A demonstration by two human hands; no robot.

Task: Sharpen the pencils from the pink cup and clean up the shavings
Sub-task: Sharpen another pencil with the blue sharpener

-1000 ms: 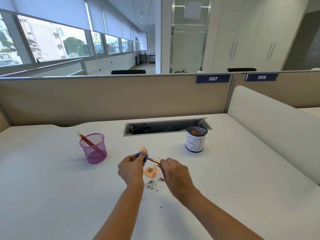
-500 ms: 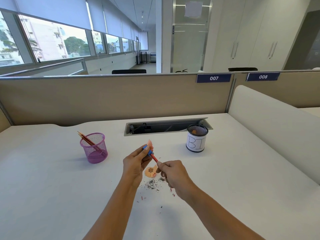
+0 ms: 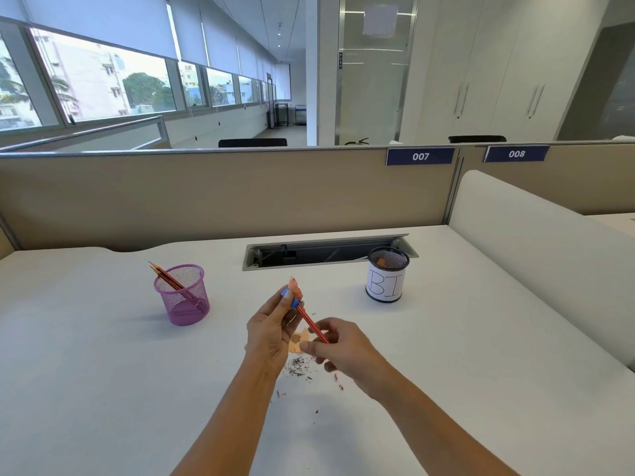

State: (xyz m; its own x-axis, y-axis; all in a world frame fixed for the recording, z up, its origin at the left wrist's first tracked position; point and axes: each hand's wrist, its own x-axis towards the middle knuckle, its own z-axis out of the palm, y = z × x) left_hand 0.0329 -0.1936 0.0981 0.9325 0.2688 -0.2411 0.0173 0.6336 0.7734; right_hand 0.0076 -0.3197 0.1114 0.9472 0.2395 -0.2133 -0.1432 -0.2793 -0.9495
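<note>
room: open office; a long row of windows (image 3: 103, 87) with blinds partly down, far behind and left of the pink cup (image 3: 184, 297); white cabinets (image 3: 498, 80) and a glass door (image 3: 371, 80) far behind and right of it.
desk: white top (image 3: 103, 372); the pink cup stands on its left part.
partition: beige panel (image 3: 171, 201) running behind the pink cup; a white divider (image 3: 532, 252) far to the cup's right.
cable tray: grey slot (image 3: 326, 250), right of and behind the pink cup.
black mesh cup: (image 3: 385, 286) well right of the pink cup, wrapped in white paper.
pink cup: mesh, upright; red pencils (image 3: 165, 276) lean in it, tips past its left rim.
left hand: (image 3: 271, 331) right of the pink cup, fingers pinching a blue sharpener (image 3: 292, 298) with a shaving curl (image 3: 295, 285) on top.
right hand: (image 3: 343, 345) further right, fingertips grasping the red pencil (image 3: 311, 322), its tip in the sharpener.
shavings: orange curls (image 3: 299, 341) and grey dust (image 3: 297, 365) on the desk under the hands.
writing: "007" (image 3: 420, 156) and "008" (image 3: 516, 153) on blue partition plates; "bi" hand-drawn on the black mesh cup; "push" on the door.
</note>
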